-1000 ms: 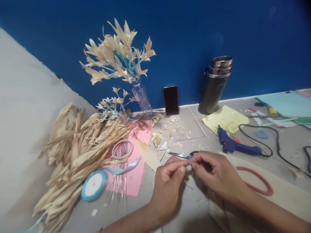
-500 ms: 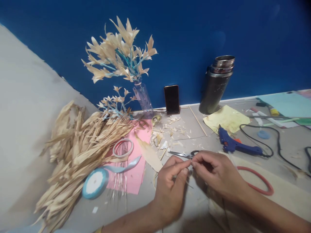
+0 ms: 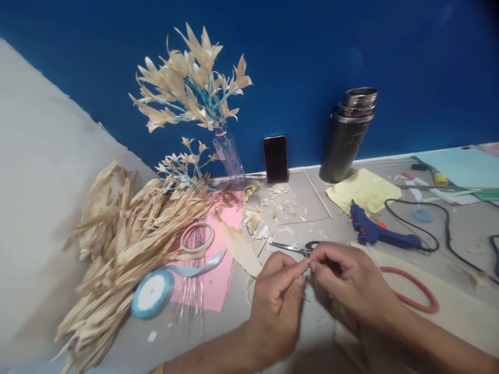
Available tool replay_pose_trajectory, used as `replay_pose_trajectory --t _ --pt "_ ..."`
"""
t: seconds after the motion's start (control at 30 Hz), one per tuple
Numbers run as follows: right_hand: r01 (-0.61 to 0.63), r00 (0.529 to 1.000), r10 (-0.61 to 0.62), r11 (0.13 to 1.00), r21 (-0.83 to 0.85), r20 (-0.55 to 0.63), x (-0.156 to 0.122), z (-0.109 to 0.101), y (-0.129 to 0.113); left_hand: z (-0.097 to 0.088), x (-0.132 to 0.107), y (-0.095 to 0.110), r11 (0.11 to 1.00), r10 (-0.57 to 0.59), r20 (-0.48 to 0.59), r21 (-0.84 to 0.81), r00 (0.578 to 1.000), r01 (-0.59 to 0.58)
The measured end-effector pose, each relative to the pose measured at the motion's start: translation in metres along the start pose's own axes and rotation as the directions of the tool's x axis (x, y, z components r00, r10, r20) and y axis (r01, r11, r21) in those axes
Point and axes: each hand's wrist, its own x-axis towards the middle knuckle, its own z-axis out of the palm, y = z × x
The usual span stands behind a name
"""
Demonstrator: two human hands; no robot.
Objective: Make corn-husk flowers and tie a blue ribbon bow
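My left hand and my right hand meet fingertip to fingertip low in the middle of the view. Both are closed in a pinch. A thin wire pokes out below my left fingers; whatever else sits between the fingertips is too small to make out. Just beyond my hands lie scissors, their handles partly hidden by my right hand. A pale dried husk piece rests left of my left hand. To the right of my right hand are a blue glue gun and a red ring.
At left spreads a heap of dried husks, with a ribbon spool, a tape roll and pink paper. Behind stand a bottle of husk flowers, a phone and a dark flask. Scraps litter the table.
My left hand has turned slightly and shifted a little to the right, and less of the thin wire shows below it. My right hand stays nearly in place.
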Motion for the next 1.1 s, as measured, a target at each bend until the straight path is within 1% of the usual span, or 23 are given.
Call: replay_pose_trajectory --t 0.17,0.23,0.33,0.4,0.47,0.6,0.7,0.77,0.83,0.9,0.97,1.03,1.1 --pt "-0.022 1.000 0.022 0.999 0.046 -0.009 0.001 -0.001 0.000 0.001 0.000 -0.002 0.989 -0.110 -0.006 -0.102 0.994 0.109" --pt "-0.026 1.000 0.027 0.998 0.056 -0.005 0.000 0.000 0.000 0.001 0.002 -0.002 0.970 -0.185 -0.007 -0.164 0.983 0.182" --pt "0.021 1.000 -0.021 0.999 0.039 0.000 -0.001 0.002 0.002 0.002 0.005 -0.001 0.918 -0.337 -0.023 -0.228 0.941 0.323" --pt "0.078 0.997 -0.078 0.997 -0.003 -0.003 -0.002 0.004 0.004 0.003 0.008 0.001 0.900 -0.395 -0.054 -0.225 0.917 0.374" --pt "0.130 0.991 -0.131 0.990 -0.050 -0.005 -0.003 0.007 0.006 0.003 0.010 0.002 0.912 -0.388 -0.087 -0.184 0.918 0.367" --pt "0.213 0.977 -0.214 0.972 -0.101 0.007 -0.006 0.010 0.010 0.003 0.012 0.005 0.960 -0.279 -0.105 -0.015 0.955 0.279" --pt "0.259 0.966 -0.259 0.959 -0.117 0.012 -0.008 0.012 0.012 0.001 0.012 0.007 0.972 -0.205 -0.113 0.094 0.972 0.216" --pt "0.279 0.960 -0.280 0.952 -0.125 0.017 -0.009 0.014 0.013 0.001 0.012 0.007 0.974 -0.173 -0.113 0.130 0.978 0.188" --pt "0.280 0.960 -0.280 0.952 -0.127 0.020 -0.010 0.015 0.013 0.001 0.012 0.007 0.976 -0.158 -0.113 0.130 0.981 0.172" --pt "0.267 0.963 -0.268 0.955 -0.126 0.014 -0.010 0.016 0.013 0.001 0.013 0.006 0.979 -0.170 -0.115 0.096 0.979 0.181" --pt "0.259 0.965 -0.261 0.957 -0.129 0.007 -0.011 0.016 0.013 0.000 0.015 0.006 0.973 -0.221 -0.114 0.039 0.969 0.227" --pt "0.238 0.971 -0.239 0.961 -0.142 0.010 -0.010 0.016 0.013 -0.002 0.017 0.004 0.953 -0.304 -0.103 -0.024 0.947 0.304" --pt "0.186 0.982 -0.185 0.970 -0.157 0.023 -0.010 0.015 0.012 -0.004 0.019 0.002 0.915 -0.400 -0.078 -0.093 0.913 0.393"
